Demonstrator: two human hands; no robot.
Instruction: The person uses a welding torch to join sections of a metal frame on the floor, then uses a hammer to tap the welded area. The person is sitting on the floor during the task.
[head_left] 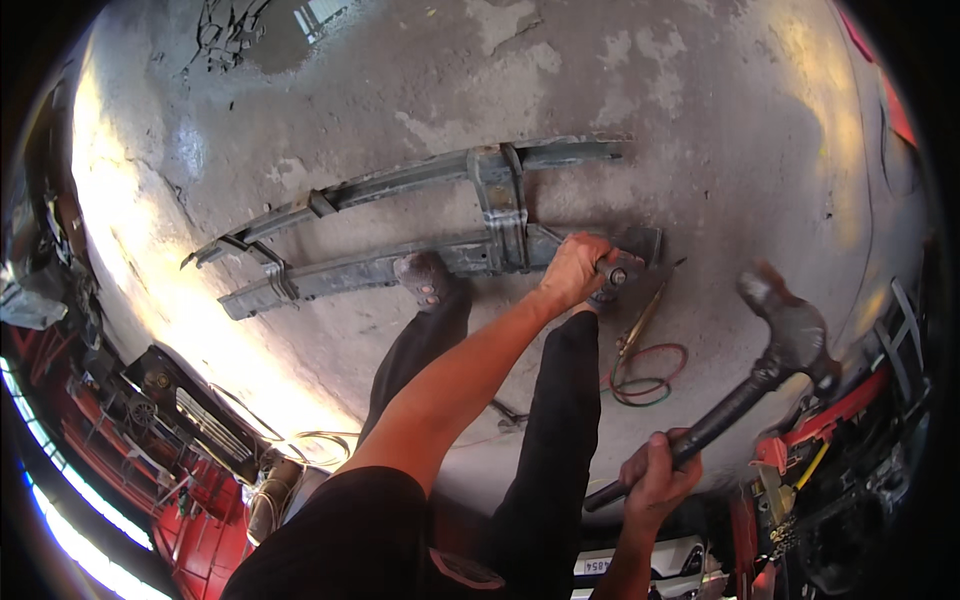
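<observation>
A bent grey metal frame (380,268), with two long rails joined by cross brackets, lies on the concrete floor. My left hand (578,270) is closed around a short dark metal tool (618,276) with a round end, over the near rail's right part. The tool's exact kind is hard to make out, as my fingers cover most of it. Off to the right, my right hand (662,474) grips the handle of a large hammer (795,335), its head raised up and away from the frame. My left shoe (422,277) rests against the near rail.
A brass gas torch (640,325) with red and green hoses (650,390) lies right of my legs. A wrench-like tool (510,415) sits between them. Red racks with parts (200,520) stand at lower left, a red metal stand (820,425) at right. Debris (228,35) lies far left.
</observation>
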